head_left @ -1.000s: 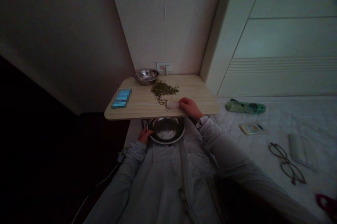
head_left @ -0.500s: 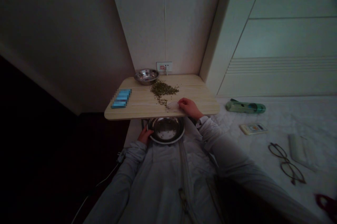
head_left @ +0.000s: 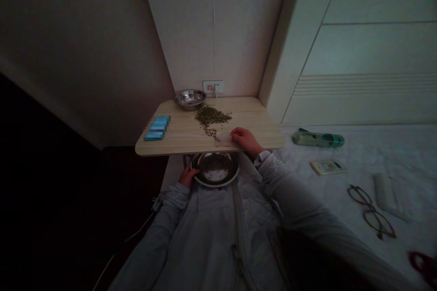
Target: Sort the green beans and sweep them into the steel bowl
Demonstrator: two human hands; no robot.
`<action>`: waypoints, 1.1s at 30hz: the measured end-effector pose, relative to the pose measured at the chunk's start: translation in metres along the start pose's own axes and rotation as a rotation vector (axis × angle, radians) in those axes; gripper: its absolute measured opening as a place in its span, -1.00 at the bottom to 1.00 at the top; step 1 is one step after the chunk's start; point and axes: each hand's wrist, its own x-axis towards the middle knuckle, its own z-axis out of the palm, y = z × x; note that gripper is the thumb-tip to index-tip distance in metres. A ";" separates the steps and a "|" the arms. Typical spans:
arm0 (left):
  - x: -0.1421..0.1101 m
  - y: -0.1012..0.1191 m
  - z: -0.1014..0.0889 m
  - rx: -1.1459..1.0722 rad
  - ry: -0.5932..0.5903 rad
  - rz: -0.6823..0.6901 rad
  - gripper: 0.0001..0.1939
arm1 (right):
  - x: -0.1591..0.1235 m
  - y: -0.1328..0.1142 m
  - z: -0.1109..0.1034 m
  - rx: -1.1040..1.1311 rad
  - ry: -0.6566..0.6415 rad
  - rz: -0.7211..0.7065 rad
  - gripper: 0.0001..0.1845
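Note:
My left hand [head_left: 187, 176] grips the left rim of a shiny metal bowl [head_left: 216, 167] at my lap, just below the table's front edge. A few small specks lie in the bowl. Over the right front of the wooden table [head_left: 180, 140], my right hand [head_left: 246, 140] pinches a thin, clear plastic piece [head_left: 223, 137]; its exact kind is hard to make out. The tip of this piece is beside a few loose grains. A spread heap of small greenish-brown grains [head_left: 212, 115] covers the table's middle, trailing toward the plastic piece.
A second metal bowl [head_left: 190, 99] stands at the table's back left, and a phone-like blurred screen [head_left: 157, 128] lies at its left. On the bed to the right are a green bottle [head_left: 318, 138], a phone [head_left: 328, 167], and glasses [head_left: 372, 211]. A wall socket [head_left: 213, 86] sits behind the table.

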 end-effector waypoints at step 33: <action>-0.001 -0.001 -0.001 0.013 -0.009 0.004 -0.54 | -0.002 -0.001 -0.001 0.025 -0.022 0.000 -0.82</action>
